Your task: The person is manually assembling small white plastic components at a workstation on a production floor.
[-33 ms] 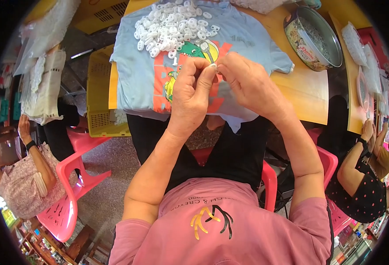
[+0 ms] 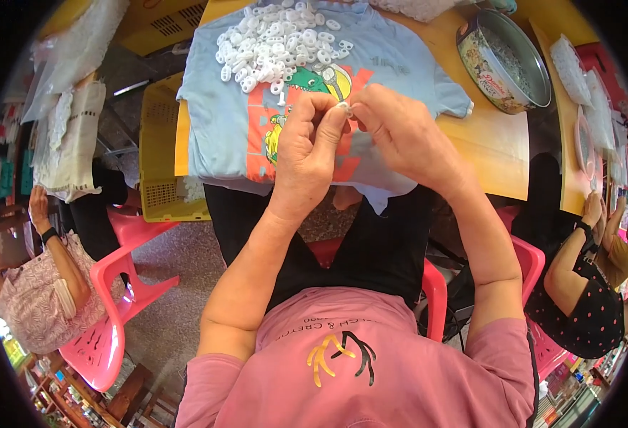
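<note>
Above the near part of a light blue printed T-shirt [image 2: 218,135], my two hands meet. My left hand [image 2: 308,146] is closed, thumb against bent fingers, pinching a small white plastic piece [image 2: 343,106]. From the right, my right hand [image 2: 403,135] brings its closed fingertips up against that piece; whether they also hold something small cannot be made out. On the shirt beyond lies a heap of white oval plastic pieces with holes [image 2: 275,43]. One loose white piece [image 2: 281,98] sits just beside my left knuckles.
A round tin [image 2: 496,78] holding small shiny bits stands on the yellow table [image 2: 488,143] at the right. A yellow crate [image 2: 158,153] is at the left of the table. Other people sit on both sides, by pink plastic chairs [image 2: 118,285].
</note>
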Demonstrator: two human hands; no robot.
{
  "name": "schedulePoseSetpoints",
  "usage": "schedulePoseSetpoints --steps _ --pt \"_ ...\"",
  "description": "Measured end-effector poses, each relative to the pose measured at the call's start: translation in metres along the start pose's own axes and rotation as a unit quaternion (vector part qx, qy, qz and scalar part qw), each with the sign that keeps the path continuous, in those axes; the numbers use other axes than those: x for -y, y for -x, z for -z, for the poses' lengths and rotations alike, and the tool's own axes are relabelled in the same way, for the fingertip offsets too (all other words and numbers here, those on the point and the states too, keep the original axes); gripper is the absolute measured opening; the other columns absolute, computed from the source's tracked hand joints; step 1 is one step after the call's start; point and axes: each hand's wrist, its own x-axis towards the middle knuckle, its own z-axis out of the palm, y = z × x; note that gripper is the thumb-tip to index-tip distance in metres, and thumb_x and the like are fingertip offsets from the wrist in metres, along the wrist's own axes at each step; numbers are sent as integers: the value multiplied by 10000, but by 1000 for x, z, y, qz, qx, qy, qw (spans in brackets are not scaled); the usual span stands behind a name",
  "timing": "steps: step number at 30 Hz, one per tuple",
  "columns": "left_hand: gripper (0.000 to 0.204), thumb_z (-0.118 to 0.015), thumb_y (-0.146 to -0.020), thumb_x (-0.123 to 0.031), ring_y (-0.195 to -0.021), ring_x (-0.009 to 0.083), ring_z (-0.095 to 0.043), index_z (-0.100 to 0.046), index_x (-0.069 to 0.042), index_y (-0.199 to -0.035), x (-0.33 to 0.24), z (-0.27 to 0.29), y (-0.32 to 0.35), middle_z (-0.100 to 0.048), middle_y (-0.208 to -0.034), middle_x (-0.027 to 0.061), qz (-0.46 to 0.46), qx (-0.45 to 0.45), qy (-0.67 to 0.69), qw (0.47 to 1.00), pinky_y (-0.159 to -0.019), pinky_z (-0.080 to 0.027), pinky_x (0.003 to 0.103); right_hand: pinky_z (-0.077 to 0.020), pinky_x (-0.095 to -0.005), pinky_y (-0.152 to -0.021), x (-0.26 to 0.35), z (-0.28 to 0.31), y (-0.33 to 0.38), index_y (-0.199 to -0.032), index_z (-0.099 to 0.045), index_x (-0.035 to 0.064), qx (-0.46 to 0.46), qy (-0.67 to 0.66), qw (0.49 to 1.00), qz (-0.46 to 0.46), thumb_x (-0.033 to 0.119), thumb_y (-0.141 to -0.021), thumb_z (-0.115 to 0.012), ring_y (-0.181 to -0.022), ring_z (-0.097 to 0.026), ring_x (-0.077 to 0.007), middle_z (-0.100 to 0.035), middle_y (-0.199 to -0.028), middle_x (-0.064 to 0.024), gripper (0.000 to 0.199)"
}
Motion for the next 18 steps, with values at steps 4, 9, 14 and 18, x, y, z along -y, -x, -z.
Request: schedulePoseSetpoints --steps 4,9,14,18 --pt "58 -537 -1005 -101 -736 42 -475 -525 -44 -1006 -1 4 0 -537 -829 -21 2 10 20 1000 -640 -396 199 -468 -330 -573 1 8 0 -1011 -553 3 39 -104 991 -77 184 -1025 -482 -603 -580 -208 -577 -744 -94 195" --pt "70 -538 -1004 -106 -735 43 -476 -517 -40 -1008 -2 3 1 -538 -827 -18 3 15 -3 1000 -642 -399 201 -459 -311 -550 5 7 3 -1003 -551 9 41 -126 986 -99 238 -1043 -453 -573 -562 -184 -560 -713 -80 252" --pt "84 -552 -999 -109 -736 44 -483 -519 -33 -981 -3 3 2 -540 -825 -18 -7 18 -27 999 -652 -412 203 -459 -312 -543 3 6 1 -956 -534 14 43 -92 992 -76 238 -1036 -464 -565 -547 -199 -536 -699 -91 247" --pt "96 -559 -997 -111 -746 45 -492 -523 -29 -960 -5 3 3 -540 -824 -18 -2 21 -47 999 -669 -425 204 -454 -323 -535 1 3 2 -936 -527 13 39 -102 991 -76 227 -1033 -465 -561 -548 -212 -529 -696 -98 243"
